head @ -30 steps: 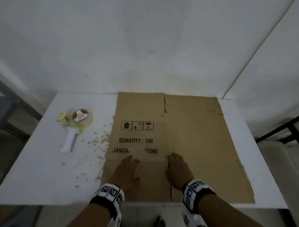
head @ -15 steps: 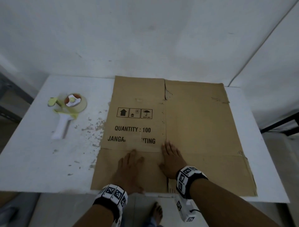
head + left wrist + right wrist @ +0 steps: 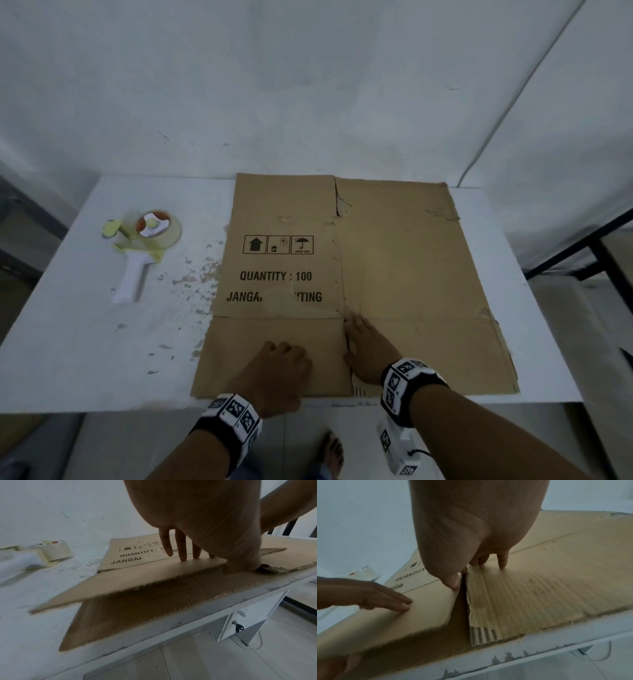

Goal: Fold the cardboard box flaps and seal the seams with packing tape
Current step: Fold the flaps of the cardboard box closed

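Note:
A flattened brown cardboard box [image 3: 394, 257] printed "QUANTITY : 100" lies on the white table [image 3: 85, 342]. My left hand [image 3: 284, 356] holds its near-left flap [image 3: 137, 577], fingers [image 3: 181, 547] on top and thumb under the edge. That flap is raised off the layer beneath. My right hand [image 3: 363, 339] lies flat on the near-right flap [image 3: 547, 595], just right of the slit between the flaps. Its thumb [image 3: 452, 580] touches the raised flap's edge. A yellow and white tape dispenser [image 3: 144, 243] lies at the far left, away from both hands.
Paper scraps [image 3: 191, 284] litter the table between the dispenser and the box. The box's near edge reaches the table's front edge [image 3: 556, 649]. A white wall stands behind, and a bare foot [image 3: 332, 452] is on the floor below.
Both hands slid back from the crease toward the near edge. The left hand went from lying flat to gripping the near-left flap, which has lifted.

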